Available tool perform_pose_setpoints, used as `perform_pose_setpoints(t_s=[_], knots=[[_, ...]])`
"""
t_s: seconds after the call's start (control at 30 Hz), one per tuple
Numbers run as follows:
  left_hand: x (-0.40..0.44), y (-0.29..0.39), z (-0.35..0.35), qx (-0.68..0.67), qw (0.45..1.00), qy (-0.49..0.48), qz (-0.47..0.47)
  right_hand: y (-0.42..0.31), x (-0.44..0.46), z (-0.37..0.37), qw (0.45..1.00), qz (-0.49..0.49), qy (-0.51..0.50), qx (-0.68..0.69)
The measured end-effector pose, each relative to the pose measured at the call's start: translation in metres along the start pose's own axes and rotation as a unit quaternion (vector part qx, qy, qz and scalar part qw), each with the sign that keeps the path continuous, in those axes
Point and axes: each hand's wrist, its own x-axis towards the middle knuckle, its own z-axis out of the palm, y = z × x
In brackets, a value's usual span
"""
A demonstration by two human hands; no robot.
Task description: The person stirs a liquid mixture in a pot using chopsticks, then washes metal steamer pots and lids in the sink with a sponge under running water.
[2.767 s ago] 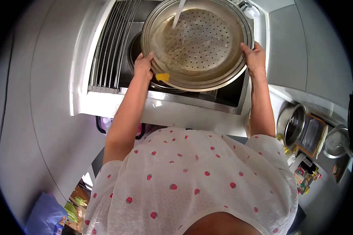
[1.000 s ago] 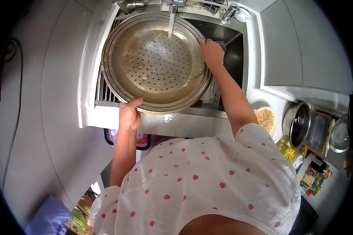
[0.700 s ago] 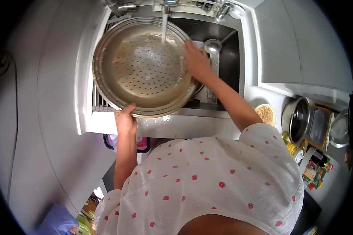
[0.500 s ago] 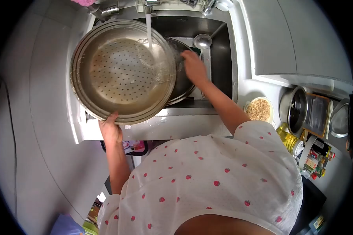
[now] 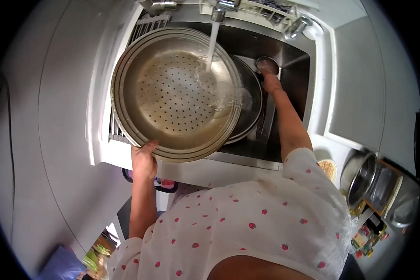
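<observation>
My left hand grips the lower left rim of a large metal steamer pan with a perforated bottom, its thumb on top of the rim. The pan lies over the left part of the sink, and water from the faucet runs into its right side. Beneath it, a dark round pan shows in the sink. My right hand reaches into the sink at the near edge of a round metal ladle; its fingertips are hard to make out, and so is whether they grip the ladle.
Metal drying bars stick out on the left of the sink. On the right counter are a bowl of grains, a metal pot, a clear-lidded container and several bottles. Another faucet stands at the back right.
My right hand has let go of the pan's rim and moved right to the ladle. The pan has shifted left, uncovering the dark pan, with my left hand still on its rim.
</observation>
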Motion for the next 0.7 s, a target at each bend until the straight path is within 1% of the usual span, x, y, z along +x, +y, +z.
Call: perform_pose_setpoints(t_s=[0.07,0.13,0.2,0.23,0.27,0.33,0.37,0.43,0.47,0.5,0.53,0.57,0.6,0.63,0.67,0.7], knots=[[-0.001,0.000,0.000,0.000,1.000,-0.014,-0.025,-0.010,0.001,-0.008,0.993,0.037,-0.045,-0.099],[0.004,-0.006,-0.001,-0.011,1.000,0.001,-0.016,-0.007,0.007,-0.006,0.993,0.015,-0.058,-0.106],[0.006,-0.009,0.000,-0.012,1.000,-0.005,-0.015,-0.014,0.006,-0.013,0.982,0.095,-0.100,-0.128],[0.007,-0.007,0.003,-0.002,1.000,-0.001,-0.014,-0.014,0.004,-0.015,0.980,0.116,-0.075,-0.143],[0.007,-0.007,0.005,0.001,1.000,0.000,-0.016,-0.027,-0.002,-0.025,0.980,0.117,-0.078,-0.141],[0.011,-0.011,0.003,-0.003,1.000,-0.012,-0.026,-0.060,-0.015,-0.054,0.970,0.184,0.050,-0.153],[0.013,-0.012,0.001,-0.004,0.999,-0.025,-0.034,-0.074,-0.021,-0.068,0.969,0.184,0.052,-0.156],[0.017,-0.014,0.001,-0.015,0.999,-0.035,-0.034,-0.100,-0.032,-0.087,0.956,0.077,0.203,-0.196],[0.018,-0.015,0.002,-0.022,0.998,-0.042,-0.034,-0.114,-0.033,-0.092,0.956,0.077,0.202,-0.198],[0.021,-0.015,0.005,-0.015,0.997,-0.055,-0.056,-0.128,-0.031,-0.095,0.942,-0.030,0.290,-0.165],[0.021,-0.016,0.006,-0.015,0.997,-0.058,-0.055,-0.144,-0.030,-0.092,0.908,-0.138,0.375,-0.129],[0.022,-0.020,0.007,-0.035,0.996,-0.064,-0.056,-0.163,-0.029,-0.082,0.943,-0.071,0.321,-0.043],[0.023,-0.024,0.007,-0.054,0.994,-0.070,-0.058,-0.180,-0.027,-0.068,0.964,-0.005,0.262,0.046],[0.024,-0.028,0.004,-0.045,0.992,-0.081,-0.081,-0.189,-0.020,-0.052,0.969,0.017,0.240,0.060],[0.024,-0.028,0.004,-0.044,0.993,-0.078,-0.081,-0.197,-0.010,-0.035,0.973,0.038,0.217,0.074],[0.023,-0.030,0.007,-0.056,0.991,-0.079,-0.089,-0.207,0.000,-0.024,0.973,0.036,0.215,0.078]])
